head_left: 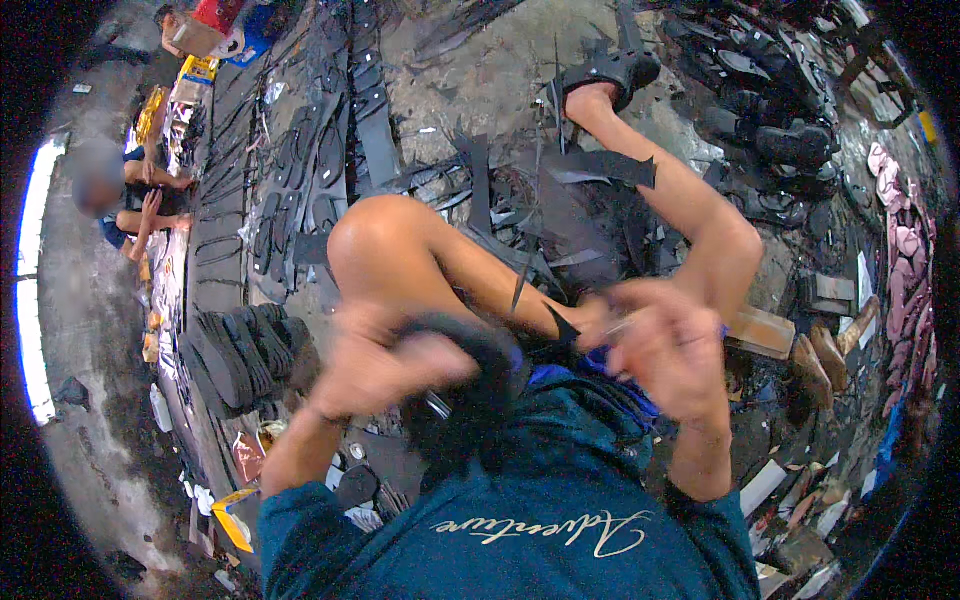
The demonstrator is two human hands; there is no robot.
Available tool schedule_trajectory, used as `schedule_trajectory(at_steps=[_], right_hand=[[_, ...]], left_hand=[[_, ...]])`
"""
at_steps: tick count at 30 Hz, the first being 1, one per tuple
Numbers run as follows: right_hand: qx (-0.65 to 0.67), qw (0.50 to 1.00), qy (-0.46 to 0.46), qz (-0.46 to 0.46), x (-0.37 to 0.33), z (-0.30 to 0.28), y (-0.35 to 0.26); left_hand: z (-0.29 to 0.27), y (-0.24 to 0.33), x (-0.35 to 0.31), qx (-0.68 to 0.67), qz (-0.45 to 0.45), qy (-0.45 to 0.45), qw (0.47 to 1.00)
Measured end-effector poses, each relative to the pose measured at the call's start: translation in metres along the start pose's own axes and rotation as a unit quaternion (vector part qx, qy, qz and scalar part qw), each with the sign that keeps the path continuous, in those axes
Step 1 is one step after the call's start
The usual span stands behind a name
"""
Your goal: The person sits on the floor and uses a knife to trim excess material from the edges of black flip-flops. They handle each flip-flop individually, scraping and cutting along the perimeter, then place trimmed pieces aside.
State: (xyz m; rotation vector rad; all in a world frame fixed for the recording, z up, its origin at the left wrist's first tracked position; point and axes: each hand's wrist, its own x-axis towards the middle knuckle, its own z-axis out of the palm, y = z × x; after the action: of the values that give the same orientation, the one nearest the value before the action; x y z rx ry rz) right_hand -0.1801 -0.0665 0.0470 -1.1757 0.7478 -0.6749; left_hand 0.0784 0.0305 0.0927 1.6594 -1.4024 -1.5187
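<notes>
My left hand [392, 362], smeared by motion, is closed around a dark rounded piece [488, 368] in front of my chest. Its curved edge looks like part of a shoe, but blur hides the exact kind. To the right, apart from that piece, my right hand [662, 348] is raised with bent fingers drawn together. Whatever those fingers hold is too blurred to name. Blue cloth [625, 385] lies in my lap below the right hand. A pointed black scrap [563, 325] rests against my lower leg, and another dark strip [625, 170] lies across my other shin.
Black offcuts [480, 190] litter the floor around my legs. Stacked dark soles [245, 355] stand at the left, black footwear [770, 135] is heaped at the far right, and a wooden block [760, 332] lies beside my right hand. Another person [135, 200] sits at the far left.
</notes>
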Motion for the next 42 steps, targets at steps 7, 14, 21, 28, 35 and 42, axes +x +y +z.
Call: schedule_trajectory(at_steps=[7,14,21,28,35,42], right_hand=[[0.151,0.978,0.137,0.05,-0.011,0.009,0.052],[-0.117,0.975,0.175,-0.067,-0.021,0.006,0.054],[-0.245,0.93,0.258,-0.089,-0.075,-0.011,0.064],[-0.276,0.951,0.137,0.021,-0.13,-0.006,0.065],[-0.3,0.944,0.133,0.019,-0.14,-0.001,0.066],[-0.292,0.943,0.16,-0.01,-0.099,0.022,0.071]], left_hand=[[0.035,-0.021,0.064,-0.255,0.047,0.349,0.901],[0.118,-0.04,0.087,-0.519,0.113,0.216,0.819],[0.1,-0.029,0.092,-0.591,0.035,0.31,0.744],[0.1,-0.048,0.071,-0.587,0.01,0.338,0.736],[0.102,-0.05,0.067,-0.596,0.009,0.321,0.736],[0.107,-0.082,0.055,-0.546,-0.042,0.339,0.765]])
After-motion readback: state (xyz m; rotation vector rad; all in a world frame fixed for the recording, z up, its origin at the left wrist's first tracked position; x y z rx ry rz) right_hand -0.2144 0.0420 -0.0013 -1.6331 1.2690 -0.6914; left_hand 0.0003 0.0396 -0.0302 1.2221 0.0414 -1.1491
